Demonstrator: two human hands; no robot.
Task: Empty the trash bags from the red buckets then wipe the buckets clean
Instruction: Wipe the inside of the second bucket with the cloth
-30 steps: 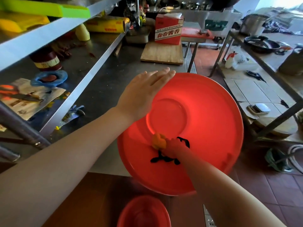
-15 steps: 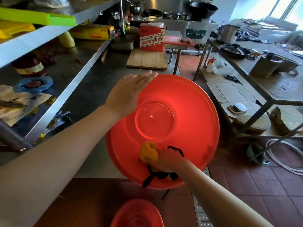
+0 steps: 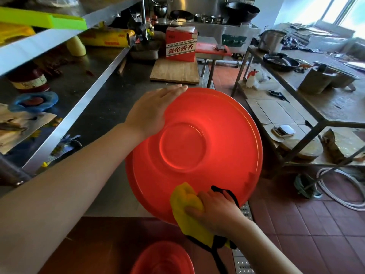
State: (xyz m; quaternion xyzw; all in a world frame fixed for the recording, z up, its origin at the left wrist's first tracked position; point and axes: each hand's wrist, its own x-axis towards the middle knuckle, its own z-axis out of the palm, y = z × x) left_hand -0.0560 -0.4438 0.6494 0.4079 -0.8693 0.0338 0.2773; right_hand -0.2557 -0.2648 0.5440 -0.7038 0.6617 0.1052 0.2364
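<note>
Second red bucket [image 3: 164,260] sits low at the near edge of view. Right hand [image 3: 215,211] bunches a yellow cloth [image 3: 187,206] with black trim, fingers curled on it, pressing the near outer wall of the upturned red bucket [image 3: 207,123]. That bucket rests bottom-up at the steel counter's [image 3: 102,113] outer edge, overhanging the floor. Left hand [image 3: 152,111] lies flat, fingers straight, on its far-left wall. Looks light, stiff, smooth plastic, likely slippery; best steadied by rim or wall.

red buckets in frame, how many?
2. One red bucket is upside down on the counter edge, left hand flat on it, right hand pressing a yellow cloth against it. A second sits at the bottom edge, partly cropped. Others may be out of view.
</note>
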